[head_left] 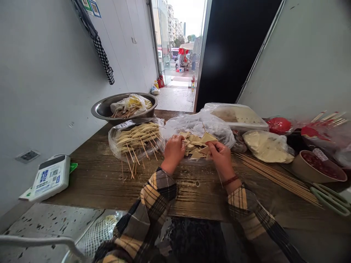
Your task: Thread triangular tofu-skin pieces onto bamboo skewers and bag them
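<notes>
Pale walls (55, 54) flank the room on my feed, with a glass doorway (181, 65) open to the street at twelve o'clock; clock hours run from the centre of my view. Below lies a dark wooden table (197, 204). Going from the left, a white device (52, 177) leans at eight o'clock. At ten I see a metal basin (98, 111) holding bagged sticks, and at nine, just in front of it, skewered sheets (137, 135) lie in a clear bag (113, 146), sticks pointing toward me.

Close under the centre, at six, I have the left hand (174, 151), fingers curled at the left edge of the pile; whether it pinches anything, I cannot tell. That pile of tan pieces (194, 149) rests on clear plastic at four, between the hands. Farther out at four, the right hand (221, 157) pinches a tan sheet (207, 137) between thumb and fingers, a thin stick (203, 127) showing above it.

Between two and three stands a white tray (255, 126); at three, a bag of pale sheets (268, 146). Bare sticks (276, 177) fan toward four, reaching green-handled scissors (330, 198) beside a paper bowl (305, 170) of something red.
</notes>
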